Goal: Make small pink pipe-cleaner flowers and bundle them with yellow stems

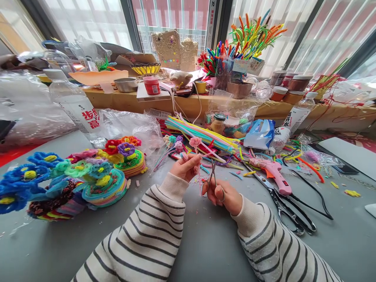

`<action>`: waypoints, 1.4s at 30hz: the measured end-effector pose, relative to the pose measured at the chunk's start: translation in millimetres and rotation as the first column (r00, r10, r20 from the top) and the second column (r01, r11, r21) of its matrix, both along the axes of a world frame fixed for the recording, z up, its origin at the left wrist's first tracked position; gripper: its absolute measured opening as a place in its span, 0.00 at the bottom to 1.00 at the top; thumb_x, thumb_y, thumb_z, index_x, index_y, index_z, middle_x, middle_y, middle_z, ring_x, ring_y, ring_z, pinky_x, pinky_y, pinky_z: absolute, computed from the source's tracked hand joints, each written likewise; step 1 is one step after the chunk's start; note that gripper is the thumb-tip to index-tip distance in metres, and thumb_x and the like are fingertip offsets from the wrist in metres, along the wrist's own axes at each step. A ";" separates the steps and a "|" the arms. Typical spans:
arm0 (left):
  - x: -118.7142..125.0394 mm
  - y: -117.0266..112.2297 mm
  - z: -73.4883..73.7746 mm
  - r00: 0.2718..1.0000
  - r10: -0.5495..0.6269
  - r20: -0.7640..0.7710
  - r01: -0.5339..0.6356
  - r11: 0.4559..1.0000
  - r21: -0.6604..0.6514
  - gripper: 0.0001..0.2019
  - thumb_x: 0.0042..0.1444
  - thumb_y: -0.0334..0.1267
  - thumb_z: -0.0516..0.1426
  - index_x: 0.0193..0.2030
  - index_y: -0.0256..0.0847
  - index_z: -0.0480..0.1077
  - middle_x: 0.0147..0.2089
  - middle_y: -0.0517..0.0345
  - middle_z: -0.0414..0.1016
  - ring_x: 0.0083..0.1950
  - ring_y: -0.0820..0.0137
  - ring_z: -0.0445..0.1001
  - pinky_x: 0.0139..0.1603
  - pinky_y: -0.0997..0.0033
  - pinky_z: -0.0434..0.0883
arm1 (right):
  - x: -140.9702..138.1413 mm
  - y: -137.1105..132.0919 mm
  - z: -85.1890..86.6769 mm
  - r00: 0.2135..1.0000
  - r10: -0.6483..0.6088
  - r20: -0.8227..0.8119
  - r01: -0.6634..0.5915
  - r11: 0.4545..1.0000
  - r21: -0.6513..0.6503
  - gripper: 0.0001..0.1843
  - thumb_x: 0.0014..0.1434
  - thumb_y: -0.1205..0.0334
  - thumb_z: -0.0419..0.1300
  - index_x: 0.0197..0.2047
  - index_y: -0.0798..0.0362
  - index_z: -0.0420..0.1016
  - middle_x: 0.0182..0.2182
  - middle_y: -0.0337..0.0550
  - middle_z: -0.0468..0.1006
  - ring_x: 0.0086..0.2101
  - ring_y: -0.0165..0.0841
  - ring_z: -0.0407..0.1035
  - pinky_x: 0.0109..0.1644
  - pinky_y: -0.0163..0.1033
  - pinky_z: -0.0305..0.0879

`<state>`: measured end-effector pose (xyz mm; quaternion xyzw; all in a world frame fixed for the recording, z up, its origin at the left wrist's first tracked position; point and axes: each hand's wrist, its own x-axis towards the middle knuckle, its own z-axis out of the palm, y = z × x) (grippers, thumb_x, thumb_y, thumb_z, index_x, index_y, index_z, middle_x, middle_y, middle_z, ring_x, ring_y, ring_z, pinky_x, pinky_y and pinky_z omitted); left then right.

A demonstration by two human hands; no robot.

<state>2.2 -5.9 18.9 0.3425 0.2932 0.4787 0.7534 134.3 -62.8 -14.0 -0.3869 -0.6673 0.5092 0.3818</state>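
Observation:
My left hand (185,167) is closed around a pink pipe-cleaner flower (195,142), its fluffy head showing above the fingertips and thin pink stems hanging below. In my right hand (221,196) is a small pair of scissors (212,176), fingers through the handles and blades pointing up, slightly apart. The scissors are close to the right of the hanging stems; whether they touch cannot be made out. Just behind my left hand lie finished small flowers (178,145) with pale stems. Tiny pink scraps dot the table (194,243) below the hands.
Pipe-cleaner flower pots (102,188) stand at left. Behind the hands lies a bundle of pipe cleaners (202,135). On the right are a pink glue gun (276,174) with its black cord and large scissors (282,207). Water bottles (78,107) stand farther back, below a cluttered ledge.

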 end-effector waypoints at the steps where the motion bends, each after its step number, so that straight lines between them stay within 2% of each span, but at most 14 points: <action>1: -0.1 0.0 0.0 1.000 0.004 -0.002 -0.004 1.000 0.002 0.13 0.30 0.36 0.63 0.16 0.34 0.62 0.14 0.68 0.60 0.15 0.86 0.57 0.15 0.84 0.55 | -0.1 -0.7 0.2 1.000 0.010 0.030 -0.011 1.000 0.024 0.34 0.44 0.32 0.40 0.26 0.58 0.65 0.13 0.33 0.57 0.15 0.22 0.49 0.18 0.29 0.46; 8: -1.2 0.2 -0.2 0.998 0.038 -0.050 -0.036 0.999 0.036 0.13 0.31 0.37 0.63 0.16 0.34 0.61 0.14 0.67 0.60 0.15 0.86 0.56 0.16 0.83 0.55 | -1.5 -4.8 5.1 0.974 0.042 0.223 -0.068 0.991 0.113 0.36 0.46 0.33 0.37 0.21 0.58 0.68 0.13 0.34 0.56 0.17 0.23 0.50 0.19 0.30 0.46; 14: -0.2 0.6 1.2 0.996 0.059 -0.061 -0.058 0.998 0.015 0.14 0.28 0.37 0.63 0.16 0.34 0.62 0.14 0.67 0.61 0.15 0.86 0.57 0.15 0.85 0.53 | -5.7 -9.0 12.0 0.980 0.146 0.137 -0.157 0.985 0.073 0.37 0.44 0.31 0.37 0.19 0.57 0.68 0.12 0.34 0.57 0.15 0.23 0.49 0.19 0.30 0.47; 20: 0.7 0.1 1.4 0.994 0.063 -0.091 -0.061 0.998 0.023 0.14 0.28 0.37 0.64 0.16 0.34 0.62 0.13 0.67 0.62 0.14 0.86 0.56 0.15 0.85 0.54 | -4.6 -7.5 7.5 0.984 0.142 0.106 -0.149 0.987 0.060 0.35 0.46 0.34 0.39 0.19 0.57 0.68 0.12 0.35 0.57 0.16 0.23 0.51 0.20 0.31 0.48; 25: -0.3 -1.5 -0.9 0.993 0.096 -0.072 -0.091 0.993 0.071 0.12 0.32 0.36 0.62 0.15 0.35 0.62 0.13 0.67 0.61 0.15 0.85 0.57 0.16 0.83 0.55 | -2.0 -3.9 0.3 0.994 0.082 0.079 -0.086 0.995 0.053 0.31 0.49 0.38 0.42 0.17 0.57 0.67 0.12 0.34 0.56 0.15 0.23 0.50 0.19 0.31 0.46; 30: -1.7 -0.3 -1.9 0.991 0.128 -0.049 -0.126 0.991 0.056 0.11 0.32 0.35 0.62 0.17 0.35 0.62 0.13 0.68 0.61 0.16 0.85 0.57 0.16 0.84 0.55 | -3.3 -5.9 2.9 0.995 0.088 0.047 -0.090 0.995 0.031 0.31 0.47 0.36 0.43 0.16 0.57 0.65 0.12 0.34 0.56 0.15 0.23 0.50 0.19 0.31 0.46; 42: -1.8 2.1 -3.2 0.991 0.132 -0.034 -0.130 0.990 0.050 0.11 0.33 0.36 0.62 0.17 0.35 0.62 0.13 0.68 0.61 0.14 0.85 0.57 0.15 0.84 0.55 | -3.3 -3.8 1.5 0.972 0.121 0.202 -0.132 0.991 0.039 0.36 0.43 0.31 0.38 0.19 0.58 0.65 0.14 0.37 0.60 0.18 0.24 0.52 0.20 0.30 0.48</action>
